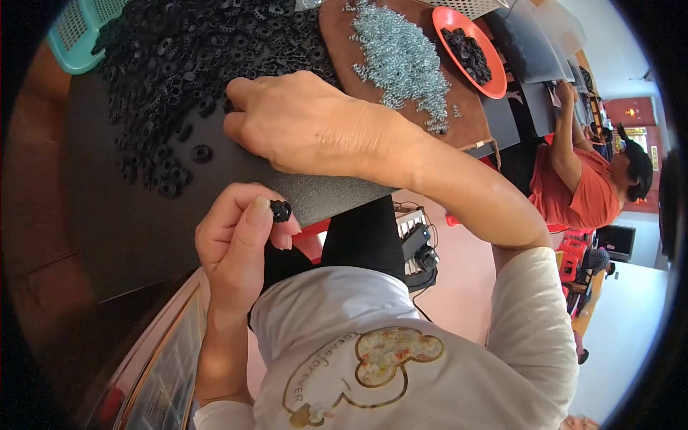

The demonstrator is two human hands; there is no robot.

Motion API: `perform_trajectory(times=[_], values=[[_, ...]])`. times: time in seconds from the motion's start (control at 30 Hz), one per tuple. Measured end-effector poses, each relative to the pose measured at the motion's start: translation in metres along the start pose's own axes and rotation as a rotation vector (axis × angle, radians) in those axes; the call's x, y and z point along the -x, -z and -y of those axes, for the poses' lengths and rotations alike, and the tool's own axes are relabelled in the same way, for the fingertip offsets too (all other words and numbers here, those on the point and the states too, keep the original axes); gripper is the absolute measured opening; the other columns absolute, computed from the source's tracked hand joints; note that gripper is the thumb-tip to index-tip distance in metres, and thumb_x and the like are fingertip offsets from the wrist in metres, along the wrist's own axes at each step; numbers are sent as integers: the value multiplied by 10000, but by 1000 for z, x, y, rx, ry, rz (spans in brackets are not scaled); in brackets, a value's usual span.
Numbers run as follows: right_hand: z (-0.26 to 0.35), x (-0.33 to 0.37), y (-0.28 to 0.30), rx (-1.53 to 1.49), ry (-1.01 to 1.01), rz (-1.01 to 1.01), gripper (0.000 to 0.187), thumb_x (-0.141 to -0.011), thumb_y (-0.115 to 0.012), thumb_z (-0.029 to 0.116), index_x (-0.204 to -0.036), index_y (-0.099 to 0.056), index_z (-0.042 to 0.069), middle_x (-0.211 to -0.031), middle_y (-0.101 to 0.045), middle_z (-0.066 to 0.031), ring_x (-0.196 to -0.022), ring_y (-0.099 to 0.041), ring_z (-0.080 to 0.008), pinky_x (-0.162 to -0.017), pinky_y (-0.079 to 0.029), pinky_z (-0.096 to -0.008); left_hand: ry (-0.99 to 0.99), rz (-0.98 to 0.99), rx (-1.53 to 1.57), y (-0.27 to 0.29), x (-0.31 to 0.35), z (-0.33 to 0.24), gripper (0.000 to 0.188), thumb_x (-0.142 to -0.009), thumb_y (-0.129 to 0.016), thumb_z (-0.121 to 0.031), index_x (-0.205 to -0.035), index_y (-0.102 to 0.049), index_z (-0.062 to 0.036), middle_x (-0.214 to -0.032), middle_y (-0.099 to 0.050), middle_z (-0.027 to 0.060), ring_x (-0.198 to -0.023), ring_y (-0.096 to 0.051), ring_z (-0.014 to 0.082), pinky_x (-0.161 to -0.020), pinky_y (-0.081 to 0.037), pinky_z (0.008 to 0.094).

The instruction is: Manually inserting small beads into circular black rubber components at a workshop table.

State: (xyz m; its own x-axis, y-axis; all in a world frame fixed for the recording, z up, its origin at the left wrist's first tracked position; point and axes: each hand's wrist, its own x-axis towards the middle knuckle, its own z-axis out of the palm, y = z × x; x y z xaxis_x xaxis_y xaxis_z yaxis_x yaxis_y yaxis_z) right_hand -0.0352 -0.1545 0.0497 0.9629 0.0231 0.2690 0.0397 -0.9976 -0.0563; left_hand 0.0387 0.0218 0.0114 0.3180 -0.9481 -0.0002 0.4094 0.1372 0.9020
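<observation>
My left hand (240,229) is raised near the table's front edge. It pinches a small round black plastic part (281,211) between thumb and fingers. Across the table from it, my right hand (301,125) reaches palm down to the near edge of a large heap of similar black plastic parts (208,50). Its fingers are bent and closed, and the tips are hidden, so whatever they hold does not show. A single black part (201,153) lies on the dark table (208,168) left of my right hand.
Right of the heap, small silvery metal springs (401,54) lie piled on a brown cloth (344,43). Beyond is a red oval plate (489,87) with black pieces. A turquoise basket (74,54) stands far left. A person in an orange top (580,190) sits at right.
</observation>
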Motion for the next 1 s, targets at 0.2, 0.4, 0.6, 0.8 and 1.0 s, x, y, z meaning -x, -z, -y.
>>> perform_trajectory(times=[0.2, 0.4, 0.6, 0.8, 1.0], values=[[-7, 9, -2, -116, -61, -7, 207, -785, -598, 116, -952, -675, 23, -941, -615, -162, -864, -665, -345, -690, -571, -410, -41, -19, -6, -4, -2, 2, 228, -1012, -495, -179, -935, -577, 19, -782, -634, 84, -635, -523, 88, -598, -445, 235], [-12, 18, -2, -262, -187, -145, 167, -791, -628, 99, -936, -591, 25, -935, -586, -185, -847, -637, -395, -705, -539, -469, -58, -35, 80, -2, -5, 3, 224, -1017, -496, -194, -943, -562, 7, -797, -629, 117, -617, -518, 110, -584, -445, 245], [-17, 25, -11, -417, -206, -243, 162, -858, -636, 141, -902, -584, -7, -852, -642, -212, -815, -642, -413, -699, -516, -487, -53, -37, 117, -4, -7, 3, 247, -1027, -481, -224, -966, -552, 4, -784, -622, 126, -612, -517, 119, -586, -446, 245], [4, 44, 14, -844, -402, -210, 142, -898, -671, 108, -942, -611, -12, -712, -616, -43, -617, -552, -98, -563, -437, -249, -45, -47, 158, -2, -9, 5, 260, -1034, -461, -229, -971, -553, 6, -789, -621, 125, -607, -512, 121, -584, -446, 247], [28, 60, 32, -1353, -590, -157, 82, -896, -627, 35, -953, -611, -21, -761, -662, -55, -669, -623, -89, -574, -495, -243, -22, -118, 136, -7, -8, 3, 256, -1033, -460, -225, -992, -562, 5, -805, -631, 110, -623, -541, 106, -564, -443, 230]])
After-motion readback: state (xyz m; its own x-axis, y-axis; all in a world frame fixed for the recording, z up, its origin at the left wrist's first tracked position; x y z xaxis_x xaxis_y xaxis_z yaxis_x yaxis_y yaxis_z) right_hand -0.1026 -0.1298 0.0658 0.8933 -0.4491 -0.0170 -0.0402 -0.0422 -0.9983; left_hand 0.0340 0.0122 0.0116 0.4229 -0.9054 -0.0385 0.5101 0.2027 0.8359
